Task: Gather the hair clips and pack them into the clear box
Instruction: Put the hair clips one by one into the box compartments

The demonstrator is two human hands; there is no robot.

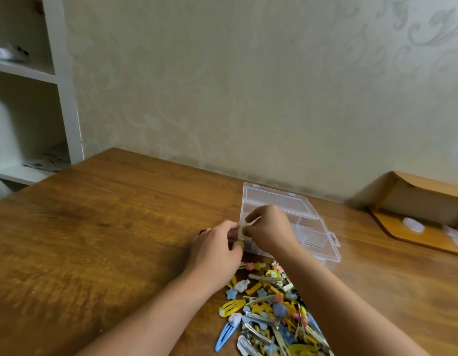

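A clear plastic box (315, 227) with dividers lies on the wooden table, its lid open toward the wall. Both hands meet at the box's near left corner. My left hand (217, 249) and my right hand (270, 228) together pinch a small pale yellow hair clip (241, 232) between their fingertips, just over the box's left edge. A heap of colourful hair clips (271, 309) in yellow, blue, pink and metal lies on the table in front of the box, between my forearms.
The wooden table (107, 227) stretches wide to the left. A wooden tray-like stand (413, 227) with a small clear object sits at the right against the wall. White shelves (30, 98) stand at the far left.
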